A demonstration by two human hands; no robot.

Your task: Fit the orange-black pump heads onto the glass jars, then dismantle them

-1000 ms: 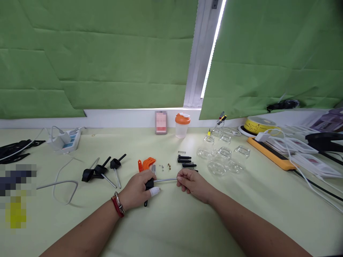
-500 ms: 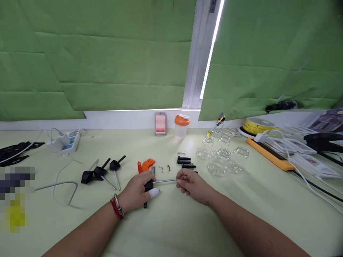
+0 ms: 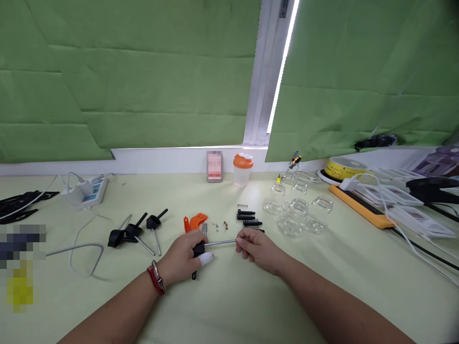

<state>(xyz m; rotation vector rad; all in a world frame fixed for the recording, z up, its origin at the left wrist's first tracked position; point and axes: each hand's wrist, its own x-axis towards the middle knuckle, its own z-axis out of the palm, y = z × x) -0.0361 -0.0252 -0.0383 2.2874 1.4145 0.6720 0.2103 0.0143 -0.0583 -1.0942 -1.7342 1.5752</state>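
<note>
My left hand [image 3: 181, 256], its thumb wrapped in white, is closed around the black plastic head [image 3: 199, 248] of a metal rod. A black stem pokes out below that hand. The bare metal rod [image 3: 220, 242] runs level to the right, where the fingertips of my right hand [image 3: 256, 247] pinch its far end. Whatever is at that tip is hidden by the fingers. Just beyond my hands lie orange plastic pieces [image 3: 198, 220], short metal pins [image 3: 204, 229], tiny silver and brass-coloured parts [image 3: 225, 225], black plastic pieces [image 3: 245, 212] and a loose spring [image 3: 243, 206].
Several similar black-headed rods [image 3: 134, 231] lie at left, near a white cable and a power strip [image 3: 98, 191]. Glass jars [image 3: 290, 223] stand at right, beside an orange-edged device [image 3: 362, 206]. At the back are an orange-lidded cup [image 3: 242, 174] and a phone [image 3: 214, 166].
</note>
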